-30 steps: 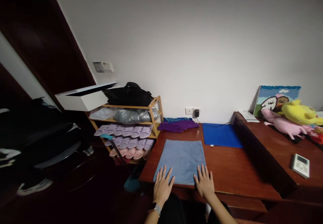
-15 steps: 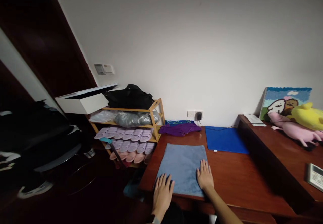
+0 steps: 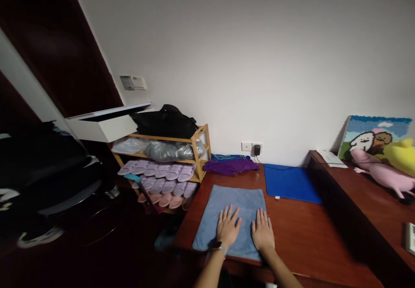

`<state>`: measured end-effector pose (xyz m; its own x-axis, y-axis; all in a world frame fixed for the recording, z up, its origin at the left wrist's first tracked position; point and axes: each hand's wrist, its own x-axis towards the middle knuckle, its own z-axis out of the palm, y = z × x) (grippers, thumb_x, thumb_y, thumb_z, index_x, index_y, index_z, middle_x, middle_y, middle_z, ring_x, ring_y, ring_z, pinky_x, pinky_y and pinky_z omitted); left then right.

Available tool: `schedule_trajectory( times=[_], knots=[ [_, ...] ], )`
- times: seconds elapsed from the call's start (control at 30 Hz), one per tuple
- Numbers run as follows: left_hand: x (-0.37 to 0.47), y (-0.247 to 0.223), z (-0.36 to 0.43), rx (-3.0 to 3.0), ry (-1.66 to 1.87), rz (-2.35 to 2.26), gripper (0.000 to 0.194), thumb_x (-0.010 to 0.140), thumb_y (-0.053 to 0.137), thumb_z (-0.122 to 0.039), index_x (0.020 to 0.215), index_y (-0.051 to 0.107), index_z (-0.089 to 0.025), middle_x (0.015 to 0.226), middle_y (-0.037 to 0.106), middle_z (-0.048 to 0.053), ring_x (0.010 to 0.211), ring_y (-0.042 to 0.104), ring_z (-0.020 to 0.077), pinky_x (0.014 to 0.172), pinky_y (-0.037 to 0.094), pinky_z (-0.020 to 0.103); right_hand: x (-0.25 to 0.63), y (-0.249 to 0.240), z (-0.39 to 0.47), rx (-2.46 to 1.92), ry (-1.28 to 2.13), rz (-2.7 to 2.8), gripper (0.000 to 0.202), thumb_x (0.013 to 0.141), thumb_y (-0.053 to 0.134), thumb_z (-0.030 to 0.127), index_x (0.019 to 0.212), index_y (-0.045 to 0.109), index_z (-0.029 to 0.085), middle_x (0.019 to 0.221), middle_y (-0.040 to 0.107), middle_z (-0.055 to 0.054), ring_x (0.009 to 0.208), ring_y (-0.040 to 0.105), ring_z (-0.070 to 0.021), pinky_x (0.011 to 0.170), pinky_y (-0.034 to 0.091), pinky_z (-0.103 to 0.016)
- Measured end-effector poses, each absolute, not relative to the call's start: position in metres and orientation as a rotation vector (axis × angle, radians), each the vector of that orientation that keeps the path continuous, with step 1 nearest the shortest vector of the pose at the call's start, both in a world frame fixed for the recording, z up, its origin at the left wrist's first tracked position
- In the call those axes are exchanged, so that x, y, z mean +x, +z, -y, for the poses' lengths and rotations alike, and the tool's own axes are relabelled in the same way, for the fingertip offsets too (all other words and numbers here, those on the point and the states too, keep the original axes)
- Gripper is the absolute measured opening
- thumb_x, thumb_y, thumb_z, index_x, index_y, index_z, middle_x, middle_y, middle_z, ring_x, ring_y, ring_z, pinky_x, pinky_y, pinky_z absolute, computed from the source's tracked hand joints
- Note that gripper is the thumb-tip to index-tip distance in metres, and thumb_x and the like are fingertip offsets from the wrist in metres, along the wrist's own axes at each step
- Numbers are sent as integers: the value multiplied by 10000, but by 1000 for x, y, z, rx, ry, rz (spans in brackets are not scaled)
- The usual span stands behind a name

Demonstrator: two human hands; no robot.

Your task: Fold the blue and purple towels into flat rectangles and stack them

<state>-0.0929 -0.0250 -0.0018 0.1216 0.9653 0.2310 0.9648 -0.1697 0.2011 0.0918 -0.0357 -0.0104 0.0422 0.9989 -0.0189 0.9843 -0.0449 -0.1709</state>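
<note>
A grey-blue cloth lies spread flat on the brown wooden table, near its front left corner. My left hand rests palm down on the middle of the cloth, fingers spread. On the cloth's right edge lies my right hand, flat with its fingers stretched out. Neither hand holds anything. A bright blue cloth is spread out behind and to the right. A crumpled purple cloth sits at the back of the table against the wall.
Left of the table stands a wooden rack with slippers, plastic-wrapped items and a black bag. A charger is plugged into the wall. Plush toys lie on the raised desk to the right. A seated person is at far left.
My left hand has moved right and forward, from the cloth's front left corner to its middle. My right hand stays on the right edge. The camera view has shifted slightly.
</note>
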Motion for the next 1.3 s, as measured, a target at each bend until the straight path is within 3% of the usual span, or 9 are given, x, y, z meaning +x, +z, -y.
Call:
schedule_trajectory(
  times=[0.23, 0.33, 0.43, 0.63, 0.9, 1.0, 1.07, 1.17, 1.3],
  knots=[
    [-188, 9, 30, 2204, 300, -2329, 550, 1019, 432, -462, 1545, 436, -304, 1649, 372, 69, 1519, 329, 302, 1227, 286, 480, 89, -5, 38, -2237, 210, 2075, 677, 1019, 197, 412, 1607, 183, 77, 1693, 146, -91, 1568, 141, -240, 1265, 89, -431],
    [-191, 4, 29, 2218, 323, -2329, 548, 1020, 431, -451, 1546, 434, -298, 1649, 373, 71, 1516, 335, 304, 1227, 290, 475, 90, 0, 33, -2213, 193, 2077, 672, 1009, 234, 409, 1586, 296, 71, 1661, 277, -137, 1539, 243, -281, 1255, 104, -492],
    [-189, -1, 28, 2238, 374, -2329, 547, 1019, 436, -450, 1545, 436, -299, 1646, 379, 70, 1516, 336, 306, 1229, 289, 481, 93, 12, 19, -2133, 119, 2049, 643, 1021, 204, 397, 1557, 393, 95, 1608, 403, -146, 1491, 344, -282, 1251, 113, -480],
    [-190, -3, 29, 2253, 374, -2333, 542, 1016, 442, -460, 1536, 449, -308, 1638, 387, 73, 1508, 350, 311, 1216, 316, 500, 97, 24, -33, -2096, 211, 2126, 634, 1028, 195, 377, 1614, 237, 141, 1693, 206, -29, 1572, 109, -209, 1269, 53, -389],
    [-200, -4, 25, 2266, 253, -2339, 538, 999, 452, -465, 1516, 481, -318, 1614, 432, 67, 1488, 387, 329, 1213, 303, 555, 94, 0, -54, -2160, 270, 2088, 682, 1022, 174, 433, 1613, 173, 91, 1700, 125, -61, 1575, 73, -230, 1269, 74, -404],
    [-184, 13, 10, 2337, 310, -2348, 523, 994, 451, -427, 1461, 568, -222, 1574, 487, 129, 1489, 374, 360, 1232, 252, 578, 94, -3, -54, -2150, 253, 2098, 686, 1020, 168, 438, 1610, 178, 89, 1699, 132, -63, 1575, 70, -235, 1268, 78, -405],
    [-156, 25, -7, 2434, 431, -2254, 517, 1020, 396, -382, 1470, 552, -179, 1593, 459, 137, 1512, 340, 322, 1244, 254, 528, 94, -2, -54, -2145, 243, 2097, 685, 1019, 168, 433, 1609, 182, 87, 1698, 138, -65, 1576, 66, -233, 1268, 74, -405],
    [-98, 30, -37, 2615, 543, -1881, 501, 1050, 349, -399, 1525, 468, -290, 1639, 402, 44, 1525, 319, 244, 1250, 272, 473, 94, -1, -55, -2148, 228, 2104, 682, 1018, 168, 424, 1608, 180, 83, 1698, 139, -70, 1576, 63, -229, 1270, 66, -406],
    [-53, 13, -72, 2581, 510, -1733, 508, 1050, 347, -475, 1536, 435, -354, 1644, 395, 16, 1519, 331, 247, 1246, 274, 495, 95, -4, -56, -2149, 228, 2115, 687, 1017, 175, 442, 1608, 196, 92, 1697, 142, -70, 1575, 74, -226, 1270, 79, -405]
  ],
)
